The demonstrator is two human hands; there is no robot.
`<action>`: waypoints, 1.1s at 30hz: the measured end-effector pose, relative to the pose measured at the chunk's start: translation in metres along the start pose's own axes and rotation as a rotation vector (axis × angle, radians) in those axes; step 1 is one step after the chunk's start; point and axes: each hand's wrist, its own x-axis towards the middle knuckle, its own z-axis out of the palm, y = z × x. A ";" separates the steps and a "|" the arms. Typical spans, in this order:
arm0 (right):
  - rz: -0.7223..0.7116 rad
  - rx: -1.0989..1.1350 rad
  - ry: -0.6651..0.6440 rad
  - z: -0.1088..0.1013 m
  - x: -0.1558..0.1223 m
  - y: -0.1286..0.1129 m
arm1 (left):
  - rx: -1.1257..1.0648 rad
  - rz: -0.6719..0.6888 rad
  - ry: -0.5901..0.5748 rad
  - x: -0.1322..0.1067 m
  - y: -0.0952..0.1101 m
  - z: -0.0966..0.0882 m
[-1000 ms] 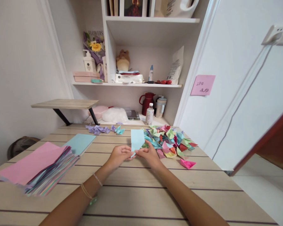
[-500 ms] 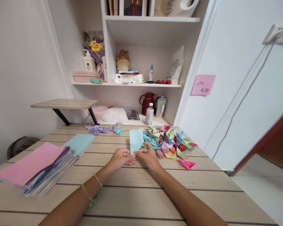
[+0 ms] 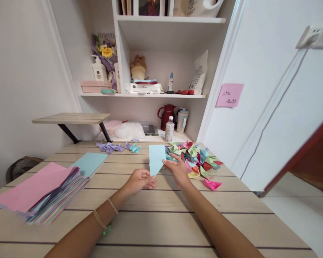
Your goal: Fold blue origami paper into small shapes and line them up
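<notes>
A light blue sheet of paper (image 3: 156, 157), its lower right corner slanted by a fold, is held up over the middle of the table. My left hand (image 3: 141, 180) pinches its bottom tip between thumb and fingers. On the right edge, just above the slanted corner, my right hand (image 3: 178, 169) grips it with thumb and fingertips. Right behind that hand lies a heap of folded paper boats (image 3: 193, 152) in many colours. A bright pink paper boat (image 3: 212, 184) sits apart at the heap's near side.
To the left lie a thick stack of coloured paper (image 3: 29, 186) and a light blue stack (image 3: 89, 163). Purple folded pieces (image 3: 109, 147) rest near the table's back, beside a small raised stand (image 3: 71, 118). A bottle (image 3: 169, 129) stands behind the table.
My right hand has shifted up and right along the paper's edge, from near the bottom tip to above the slanted corner. My left hand keeps its pinch. The view has shifted slightly.
</notes>
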 end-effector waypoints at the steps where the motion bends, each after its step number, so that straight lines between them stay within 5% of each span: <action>1: -0.002 0.000 -0.005 -0.001 0.001 -0.001 | 0.000 0.004 -0.001 0.000 0.000 0.000; 16: 0.048 -0.148 -0.204 0.004 -0.006 0.006 | -0.018 0.112 0.190 0.007 0.000 -0.012; 33: 0.055 -0.179 -0.234 0.007 -0.010 0.012 | -0.029 0.095 0.209 0.006 -0.002 -0.009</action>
